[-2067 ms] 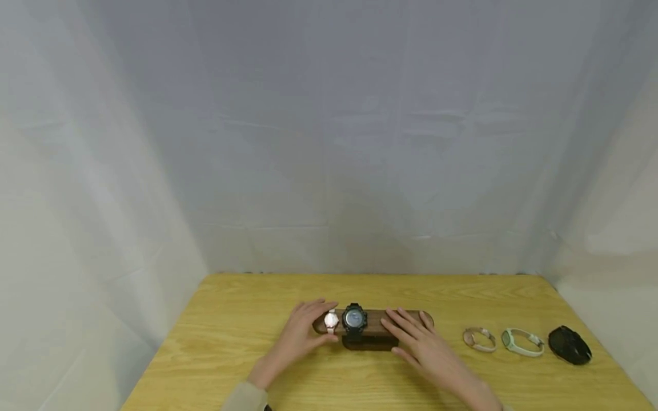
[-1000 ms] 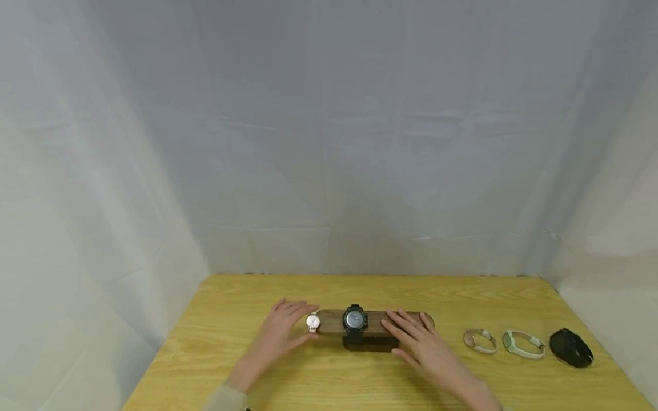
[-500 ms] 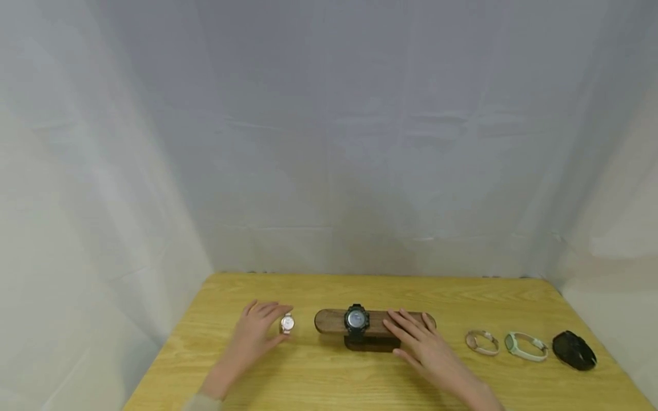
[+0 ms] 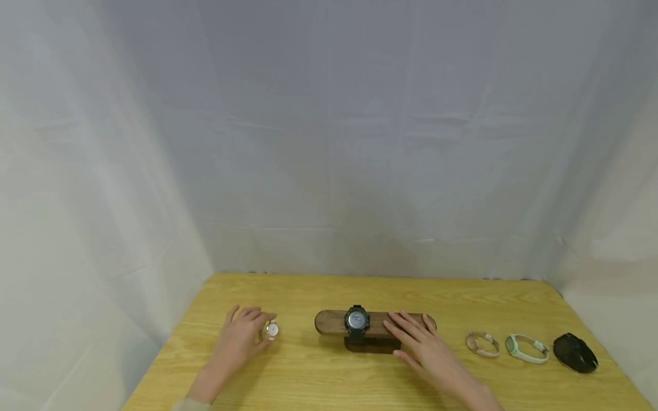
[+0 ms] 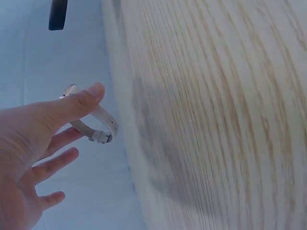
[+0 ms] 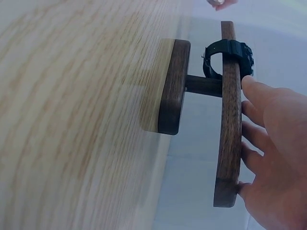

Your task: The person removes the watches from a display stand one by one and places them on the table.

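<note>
The watch stand (image 6: 230, 127) is smooth dark wood with visible grain; the counter (image 4: 308, 385) shows streaky wood grain, smooth. The black sports watch (image 4: 357, 320) looks matt and plastic, the white-strapped watch (image 4: 272, 329) has a shiny metallic case, and the backdrop (image 4: 329, 148) is creased matt cloth.

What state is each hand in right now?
Left hand: holding the pale-strapped watch in a pinch.
Right hand: open, resting on the wooden stand.
</note>
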{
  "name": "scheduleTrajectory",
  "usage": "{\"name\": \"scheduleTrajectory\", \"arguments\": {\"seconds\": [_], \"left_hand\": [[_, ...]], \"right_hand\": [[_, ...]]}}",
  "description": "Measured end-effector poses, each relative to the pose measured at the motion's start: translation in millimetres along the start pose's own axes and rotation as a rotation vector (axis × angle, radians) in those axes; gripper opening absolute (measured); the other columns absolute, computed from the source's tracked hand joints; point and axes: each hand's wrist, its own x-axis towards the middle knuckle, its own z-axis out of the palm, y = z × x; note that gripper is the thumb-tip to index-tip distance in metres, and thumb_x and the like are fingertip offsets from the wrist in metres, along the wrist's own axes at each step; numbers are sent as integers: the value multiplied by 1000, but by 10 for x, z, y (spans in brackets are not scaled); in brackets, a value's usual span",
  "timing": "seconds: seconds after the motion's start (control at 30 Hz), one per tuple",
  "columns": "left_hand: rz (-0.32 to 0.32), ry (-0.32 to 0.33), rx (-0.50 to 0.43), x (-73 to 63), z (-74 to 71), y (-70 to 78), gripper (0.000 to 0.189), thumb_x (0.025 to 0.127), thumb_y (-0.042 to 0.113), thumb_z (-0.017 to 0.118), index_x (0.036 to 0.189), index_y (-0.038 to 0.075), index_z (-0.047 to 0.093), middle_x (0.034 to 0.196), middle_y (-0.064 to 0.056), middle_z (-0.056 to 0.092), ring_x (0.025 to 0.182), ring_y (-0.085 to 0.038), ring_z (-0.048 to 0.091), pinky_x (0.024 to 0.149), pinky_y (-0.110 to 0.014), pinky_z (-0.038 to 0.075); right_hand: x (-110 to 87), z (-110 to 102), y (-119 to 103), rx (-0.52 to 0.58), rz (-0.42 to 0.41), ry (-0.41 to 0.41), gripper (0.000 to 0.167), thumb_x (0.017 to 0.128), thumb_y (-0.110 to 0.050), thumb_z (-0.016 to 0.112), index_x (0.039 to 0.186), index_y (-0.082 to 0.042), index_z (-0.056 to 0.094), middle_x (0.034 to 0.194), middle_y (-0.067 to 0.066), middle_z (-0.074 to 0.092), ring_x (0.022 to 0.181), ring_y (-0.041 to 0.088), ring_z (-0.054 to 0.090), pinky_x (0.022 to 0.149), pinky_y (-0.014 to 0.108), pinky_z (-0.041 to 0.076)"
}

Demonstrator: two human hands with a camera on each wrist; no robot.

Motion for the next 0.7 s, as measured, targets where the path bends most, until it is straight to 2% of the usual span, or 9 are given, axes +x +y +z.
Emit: {"name": "scheduleTrajectory", "arguments": {"seconds": [0.23, 0.47, 0.7], "left_hand": [[-29, -18, 30, -48, -20, -28, 53, 62, 20, 96, 110, 12, 75, 111, -10, 74, 110, -33, 65, 107, -69, 38], [-54, -65, 41, -69, -5, -29, 49, 65, 23, 95, 109, 13, 76, 109, -8, 74, 111, -33, 65, 108, -69, 38], [-58, -103, -22, -97, 43, 9, 55, 65, 31, 94, 113, 11, 75, 108, -9, 74, 110, -33, 65, 107, -70, 39]], "right_hand": [[-2, -5, -2, 12, 0, -2, 62, 95, -29, 71, 152, -16, 49, 158, 7, 44, 144, 32, 42, 111, 71, 31], [-5, 6, -2, 10, 21, -2, 62, 95, -30, 72, 152, -19, 50, 160, 2, 41, 145, 30, 41, 112, 69, 29], [-5, 19, 5, 11, 10, 6, 62, 94, -29, 72, 152, -18, 50, 158, 6, 44, 144, 31, 42, 112, 70, 29]]}}
